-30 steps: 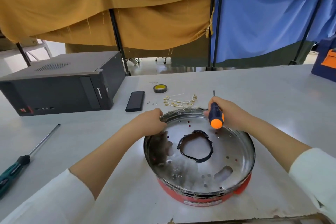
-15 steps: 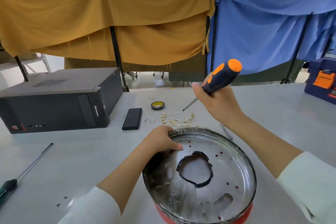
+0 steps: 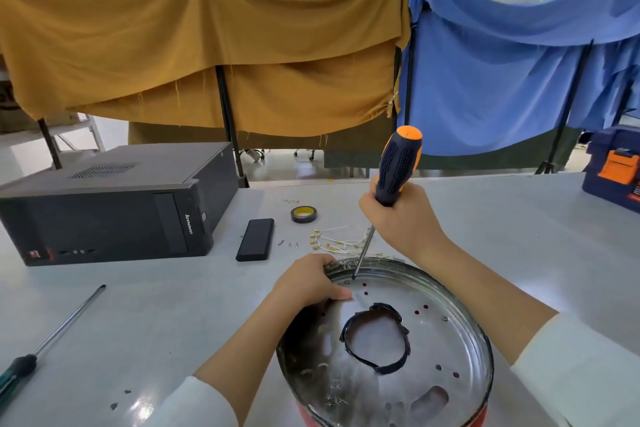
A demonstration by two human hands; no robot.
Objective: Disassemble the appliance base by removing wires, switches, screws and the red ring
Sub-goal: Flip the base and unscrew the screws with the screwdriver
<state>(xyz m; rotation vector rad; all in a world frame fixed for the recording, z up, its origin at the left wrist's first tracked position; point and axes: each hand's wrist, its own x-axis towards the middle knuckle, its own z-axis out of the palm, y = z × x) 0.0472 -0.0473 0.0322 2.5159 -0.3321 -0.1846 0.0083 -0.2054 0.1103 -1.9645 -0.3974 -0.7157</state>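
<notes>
The round metal appliance base (image 3: 450, 350) lies on the table in front of me, with a black-edged hole in its middle and a red ring (image 3: 479, 414) showing under its near rim. My left hand (image 3: 308, 282) grips the far-left rim of the base. My right hand (image 3: 403, 218) holds an orange-and-black screwdriver (image 3: 398, 163) nearly upright. Its tip rests on a screw (image 3: 353, 277) near the far rim, just right of my left hand. Removed white wires with brass terminals (image 3: 332, 243) and loose screws (image 3: 289, 244) lie beyond the base.
A black computer case (image 3: 114, 204) stands at the left. A black phone (image 3: 255, 238) and a tape roll (image 3: 303, 214) lie behind the base. A long green-handled screwdriver (image 3: 45, 343) rests at the near left. A blue and orange toolbox (image 3: 613, 166) sits far right.
My right hand turned the screwdriver from tip-away to nearly upright and brought its tip down onto the screw by the far rim. My left hand stayed on the rim.
</notes>
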